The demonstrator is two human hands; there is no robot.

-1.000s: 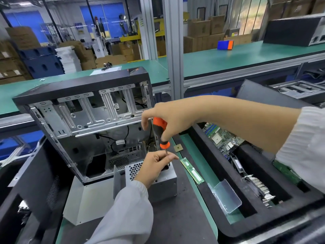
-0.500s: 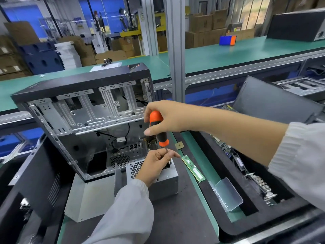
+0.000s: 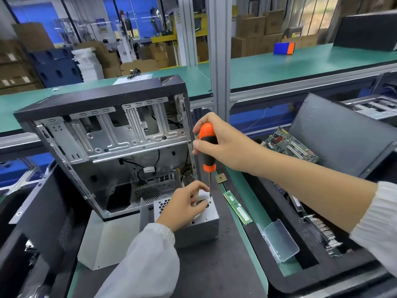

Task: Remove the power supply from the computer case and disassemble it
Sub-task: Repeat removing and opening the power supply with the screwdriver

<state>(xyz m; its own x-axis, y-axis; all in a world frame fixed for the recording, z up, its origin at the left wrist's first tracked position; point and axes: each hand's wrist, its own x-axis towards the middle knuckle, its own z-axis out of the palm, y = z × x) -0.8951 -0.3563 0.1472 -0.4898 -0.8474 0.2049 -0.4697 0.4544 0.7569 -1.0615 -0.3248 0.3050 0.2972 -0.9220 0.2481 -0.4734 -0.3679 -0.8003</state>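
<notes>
Power supply (image 3: 194, 227), a bare metal box, is seen standing on the dark mat (image 3: 214, 265) just in front of the opened computer case (image 3: 103, 134). Its top is steadied by the left hand (image 3: 184, 206), whose fingers are curled over the upper edge. An orange-and-black screwdriver (image 3: 207, 155) is gripped upright by the right hand (image 3: 223, 143), and its tip is set on the top corner of the box, beside the left fingertips. A memory stick (image 3: 237, 208) and a small square chip (image 3: 221, 178) are laid just right of the box. To the right, a black foam tray (image 3: 300, 282) is seen; a green circuit board (image 3: 290, 145), a finned card (image 3: 322, 233) and a clear plastic piece (image 3: 279, 241) are held in its compartments. A grey metal panel (image 3: 107, 241) is laid flat at the case's foot. Behind, a green bench (image 3: 300, 61) is topped by a blue-and-orange box (image 3: 283, 48), and cardboard cartons (image 3: 253, 26) are stacked in the room beyond
</notes>
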